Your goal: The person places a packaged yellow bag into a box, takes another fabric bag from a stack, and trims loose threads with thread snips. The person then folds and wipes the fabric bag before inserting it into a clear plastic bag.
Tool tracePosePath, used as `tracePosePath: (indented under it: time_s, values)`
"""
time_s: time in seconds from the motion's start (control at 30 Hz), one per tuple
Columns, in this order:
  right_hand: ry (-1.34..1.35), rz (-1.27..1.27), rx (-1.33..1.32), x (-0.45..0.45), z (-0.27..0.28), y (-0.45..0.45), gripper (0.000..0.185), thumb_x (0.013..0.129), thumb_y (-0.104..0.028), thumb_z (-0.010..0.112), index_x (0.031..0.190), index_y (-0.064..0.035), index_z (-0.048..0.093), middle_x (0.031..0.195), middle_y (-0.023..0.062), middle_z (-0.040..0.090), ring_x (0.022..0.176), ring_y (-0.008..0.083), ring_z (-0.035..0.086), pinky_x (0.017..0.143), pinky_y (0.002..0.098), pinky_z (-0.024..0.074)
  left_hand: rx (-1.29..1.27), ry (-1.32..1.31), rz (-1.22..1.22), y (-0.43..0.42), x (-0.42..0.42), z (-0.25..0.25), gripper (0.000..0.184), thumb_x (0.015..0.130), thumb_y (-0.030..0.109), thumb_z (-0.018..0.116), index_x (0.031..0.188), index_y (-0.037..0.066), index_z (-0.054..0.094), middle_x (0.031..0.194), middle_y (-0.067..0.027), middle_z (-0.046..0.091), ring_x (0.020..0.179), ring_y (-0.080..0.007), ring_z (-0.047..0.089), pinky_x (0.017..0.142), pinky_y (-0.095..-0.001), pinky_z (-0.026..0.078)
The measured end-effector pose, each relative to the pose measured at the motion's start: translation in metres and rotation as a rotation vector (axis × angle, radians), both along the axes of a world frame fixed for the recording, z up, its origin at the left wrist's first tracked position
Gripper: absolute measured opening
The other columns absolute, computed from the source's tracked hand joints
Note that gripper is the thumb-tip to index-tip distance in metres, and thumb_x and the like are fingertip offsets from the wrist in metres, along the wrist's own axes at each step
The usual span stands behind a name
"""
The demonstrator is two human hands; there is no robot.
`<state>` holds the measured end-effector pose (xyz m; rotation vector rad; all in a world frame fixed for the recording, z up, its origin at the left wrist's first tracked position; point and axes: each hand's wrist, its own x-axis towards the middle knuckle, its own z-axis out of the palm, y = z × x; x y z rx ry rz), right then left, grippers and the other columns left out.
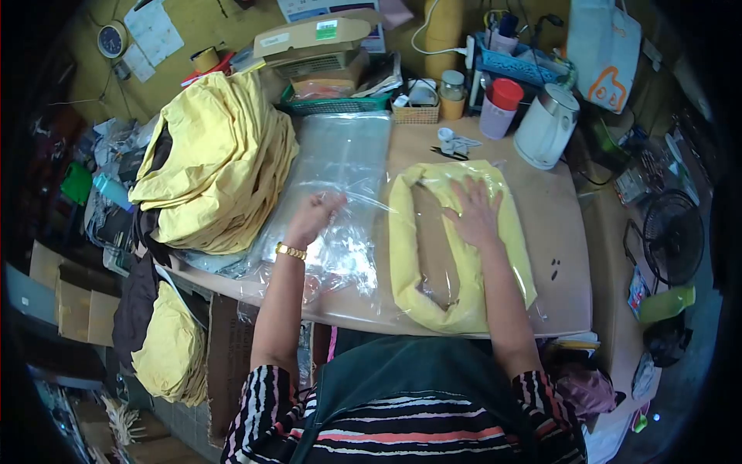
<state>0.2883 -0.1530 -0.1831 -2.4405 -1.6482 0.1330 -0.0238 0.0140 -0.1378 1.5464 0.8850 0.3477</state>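
A ring-shaped roll of yellow cloth (403, 255) lies on the table inside a clear plastic bag (434, 232). My right hand (474, 210) rests flat on its right side, fingers spread over the plastic. To the left, my left hand (315, 216) is closed, with fingertips pinched at a clear plastic edge that stretches toward the yellow roll. Beneath that hand lies a stack of flat clear plastic bags (340, 139), shiny and wrinkled near the front. A gold bracelet watch (291, 250) circles my left wrist.
A tall pile of folded yellow cloth (220, 155) stands at the left, with more yellow cloth (171, 348) hanging below. Small black scissors (448, 153), a white electric kettle (547, 127) and a red-lidded container (502, 108) sit at the back. A fan (672, 236) is at far right.
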Motion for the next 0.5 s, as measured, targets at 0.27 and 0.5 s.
tracePosePath:
  time_s: [0.27, 0.5]
  values:
    - [-0.112, -0.045, 0.147, 0.008, -0.017, -0.002, 0.065, 0.091, -0.056, 0.049, 0.146, -0.0238, 0.036, 0.153, 0.0089, 0.031, 0.144, 0.0302, 0.021, 0.112, 0.0665, 0.0057, 0.334, -0.524, 0.836, 0.018, -0.068, -0.02, 0.016, 0.088, 0.012, 0.071, 0.076, 0.006, 0.062, 0.064, 0.0021, 0.057, 0.052, -0.0059, 0.048, 0.047, -0.0207, 0.036]
    - [-0.157, -0.07, 0.105, 0.005, -0.017, 0.002, 0.064, 0.091, -0.056, 0.049, 0.145, -0.0227, 0.038, 0.153, 0.0088, 0.032, 0.143, 0.0297, 0.023, 0.111, 0.0659, 0.0087, -0.077, -0.046, 0.131, -0.103, -0.05, -0.002, 0.028, 0.092, 0.032, 0.063, 0.09, 0.004, 0.067, 0.059, 0.0035, 0.05, 0.05, -0.0054, 0.046, 0.048, -0.0207, 0.038]
